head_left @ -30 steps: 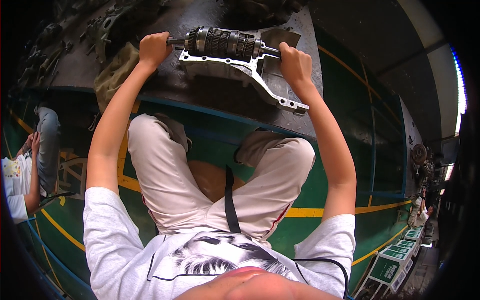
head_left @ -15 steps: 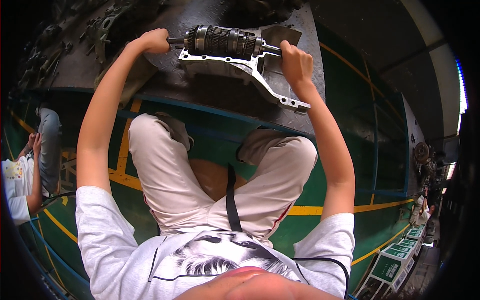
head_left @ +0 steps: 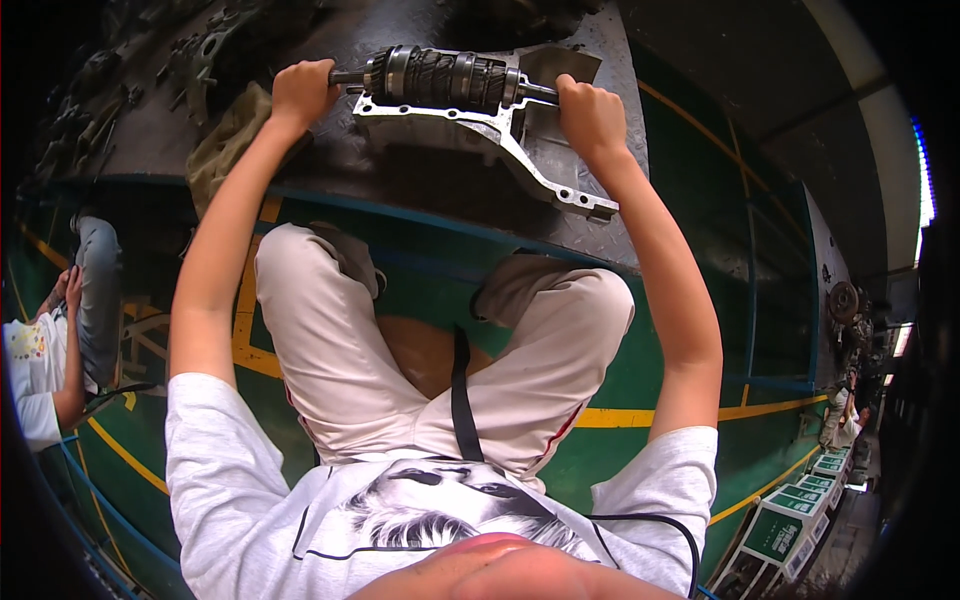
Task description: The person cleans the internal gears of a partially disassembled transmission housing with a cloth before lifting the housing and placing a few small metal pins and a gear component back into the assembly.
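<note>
A dark steel gear shaft [head_left: 440, 78], with several toothed gears and rings along it, lies lengthwise over an open silver gearbox housing [head_left: 480, 126]. My left hand [head_left: 303, 92] is closed round the shaft's thin left end. The bare right end is in the closed fingers of my right hand [head_left: 592, 114]. The housing's flanged rim with bolt holes faces me, and one arm of it slopes down to the right. Its inside is mostly hidden under the gears.
The housing rests on a metal-topped workbench [head_left: 330, 165] with a blue edge. A khaki cloth [head_left: 225, 150] lies beside my left forearm. Dark metal parts [head_left: 200, 65] are heaped at the far left. A seated person [head_left: 70, 320] is at left; green boxes [head_left: 780, 530] stand at lower right.
My left hand has turned on the shaft end, and its elbow has come inward, showing more of the cloth. Shaft and housing have shifted very slightly left and away from me.
</note>
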Tool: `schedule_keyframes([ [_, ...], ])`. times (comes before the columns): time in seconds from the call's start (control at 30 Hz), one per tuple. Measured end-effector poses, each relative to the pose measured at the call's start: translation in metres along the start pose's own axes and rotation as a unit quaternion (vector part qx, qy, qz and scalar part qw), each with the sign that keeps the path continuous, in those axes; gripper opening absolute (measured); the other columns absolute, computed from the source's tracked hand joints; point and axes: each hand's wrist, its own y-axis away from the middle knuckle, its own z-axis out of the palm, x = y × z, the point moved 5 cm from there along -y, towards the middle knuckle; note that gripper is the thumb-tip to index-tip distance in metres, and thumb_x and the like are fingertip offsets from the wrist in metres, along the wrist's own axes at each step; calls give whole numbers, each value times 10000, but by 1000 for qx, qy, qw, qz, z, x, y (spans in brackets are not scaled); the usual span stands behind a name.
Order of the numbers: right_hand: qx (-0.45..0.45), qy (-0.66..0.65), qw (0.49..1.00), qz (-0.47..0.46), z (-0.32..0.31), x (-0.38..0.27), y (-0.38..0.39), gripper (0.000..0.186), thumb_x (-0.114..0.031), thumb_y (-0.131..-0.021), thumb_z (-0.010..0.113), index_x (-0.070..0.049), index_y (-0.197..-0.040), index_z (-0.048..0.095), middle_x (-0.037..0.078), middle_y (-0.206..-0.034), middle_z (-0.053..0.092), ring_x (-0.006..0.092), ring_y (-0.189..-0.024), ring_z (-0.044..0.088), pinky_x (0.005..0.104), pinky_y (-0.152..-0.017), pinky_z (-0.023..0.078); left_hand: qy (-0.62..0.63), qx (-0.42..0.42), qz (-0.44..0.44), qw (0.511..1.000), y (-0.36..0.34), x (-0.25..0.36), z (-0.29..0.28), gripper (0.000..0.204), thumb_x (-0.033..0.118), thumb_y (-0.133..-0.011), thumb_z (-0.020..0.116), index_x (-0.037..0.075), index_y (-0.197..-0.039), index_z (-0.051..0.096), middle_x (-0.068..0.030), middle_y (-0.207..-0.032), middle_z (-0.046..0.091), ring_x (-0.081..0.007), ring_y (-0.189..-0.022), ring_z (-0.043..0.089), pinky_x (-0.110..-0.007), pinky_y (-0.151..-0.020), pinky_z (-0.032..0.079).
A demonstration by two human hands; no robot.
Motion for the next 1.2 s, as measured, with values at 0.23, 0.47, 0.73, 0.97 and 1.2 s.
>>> schedule_keyframes([
  [0.23, -60, -6, 998, 8, -1, 4, -4, 28, -46, -786, 553, -56, -776, 578, 168, -694, 652, 346, -685, 665, 426, -615, 532, 13, -297, -18, 955, -12, -5, 20, 167, 193, -696, 652, 54, -784, 681, -174, -790, 667, -347, -790, 658, -427, -699, 526],
  [0.47, -59, -7, 998, 3, 2, 1, -6, 44, -51, -793, 546, -57, -781, 588, 171, -708, 655, 351, -693, 664, 430, -622, 532, -36, -51, 13, 998, -2, -6, 9, 149, 229, -722, 656, 81, -741, 654, -144, -738, 659, -330, -723, 657, -432, -651, 523],
  [0.73, -71, -6, 997, 3, -2, -2, -7, 70, -49, -791, 549, -49, -769, 615, 173, -722, 664, 341, -707, 675, 412, -629, 542, -34, 6, -10, 999, 6, -5, 12, 176, 275, -737, 667, 109, -795, 673, -145, -683, 643, -325, -676, 655, -412, -632, 530],
  [0.97, -81, -13, 997, 7, -5, 2, -7, 96, -57, -785, 555, -44, -752, 645, 176, -745, 675, 339, -718, 684, 403, -636, 550, -9, -240, 6, 971, -18, -8, 15, 143, 207, -714, 631, 79, -706, 696, -173, -779, 674, -336, -765, 671, -426, -692, 546],
  [1.2, -73, -4, 997, -1, 0, 1, -8, 87, -59, -779, 561, -47, -752, 642, 171, -745, 674, 332, -711, 682, 403, -636, 549, -34, -40, -8, 999, -2, -3, 8, 147, 230, -731, 637, 88, -731, 672, -145, -712, 656, -326, -698, 664, -417, -654, 536],
])
